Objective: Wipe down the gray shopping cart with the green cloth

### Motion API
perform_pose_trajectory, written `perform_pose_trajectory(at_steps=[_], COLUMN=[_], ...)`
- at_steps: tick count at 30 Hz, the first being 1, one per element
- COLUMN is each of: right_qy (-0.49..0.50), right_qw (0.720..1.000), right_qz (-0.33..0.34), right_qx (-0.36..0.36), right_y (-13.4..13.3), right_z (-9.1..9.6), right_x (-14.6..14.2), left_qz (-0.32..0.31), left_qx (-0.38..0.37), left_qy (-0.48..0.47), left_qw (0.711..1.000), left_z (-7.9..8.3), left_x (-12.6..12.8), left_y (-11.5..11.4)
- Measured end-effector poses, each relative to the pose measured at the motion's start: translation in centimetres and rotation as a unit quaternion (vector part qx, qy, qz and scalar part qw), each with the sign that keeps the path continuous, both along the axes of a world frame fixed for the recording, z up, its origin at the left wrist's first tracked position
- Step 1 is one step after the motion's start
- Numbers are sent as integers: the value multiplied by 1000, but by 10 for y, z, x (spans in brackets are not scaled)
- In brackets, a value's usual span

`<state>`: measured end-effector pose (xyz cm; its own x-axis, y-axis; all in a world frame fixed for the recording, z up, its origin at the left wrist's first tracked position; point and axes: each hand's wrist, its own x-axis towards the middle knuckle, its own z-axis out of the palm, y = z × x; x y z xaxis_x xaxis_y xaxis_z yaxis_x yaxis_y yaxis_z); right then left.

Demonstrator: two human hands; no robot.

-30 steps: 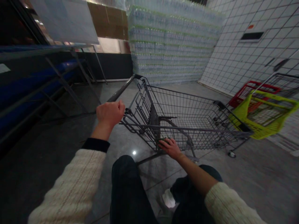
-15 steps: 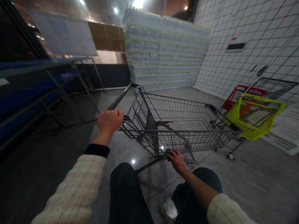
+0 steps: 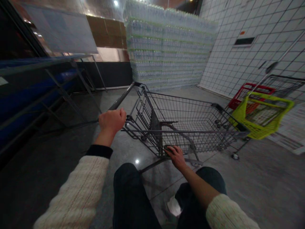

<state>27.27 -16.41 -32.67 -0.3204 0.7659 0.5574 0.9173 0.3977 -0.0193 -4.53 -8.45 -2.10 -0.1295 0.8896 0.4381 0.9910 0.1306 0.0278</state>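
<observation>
Cream chunky-knit sweater (image 3: 69, 203) on both arms, with thin rust-brown lines running lengthwise down the left sleeve (image 3: 83, 181) and faint flecks across the right sleeve (image 3: 228, 213). Narrow black cuff (image 3: 99, 151) showing past the end of the left sleeve, then bare forearm and bare left hand (image 3: 111, 122); right hand (image 3: 175, 156) likewise bare. Very dark, matte trousers (image 3: 130, 197) over both legs, with a white patch (image 3: 173, 206) low between them, possibly a shoe, too blurred to tell.
</observation>
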Motion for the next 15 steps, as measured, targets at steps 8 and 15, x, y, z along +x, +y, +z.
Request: perform_pose_trajectory(at_steps=[8, 15], right_qy=[76, 81], right_qw=[997, 996], right_qz=[-20, -40], right_qx=[22, -15], right_y=[-4, -13], right_z=[21, -2], right_x=[-9, 3], left_qz=[9, 4], left_qx=[10, 6], left_qy=[8, 22], left_qw=[1000, 1000], left_z=[-4, -4], left_x=[-2, -3], left_y=[4, 7])
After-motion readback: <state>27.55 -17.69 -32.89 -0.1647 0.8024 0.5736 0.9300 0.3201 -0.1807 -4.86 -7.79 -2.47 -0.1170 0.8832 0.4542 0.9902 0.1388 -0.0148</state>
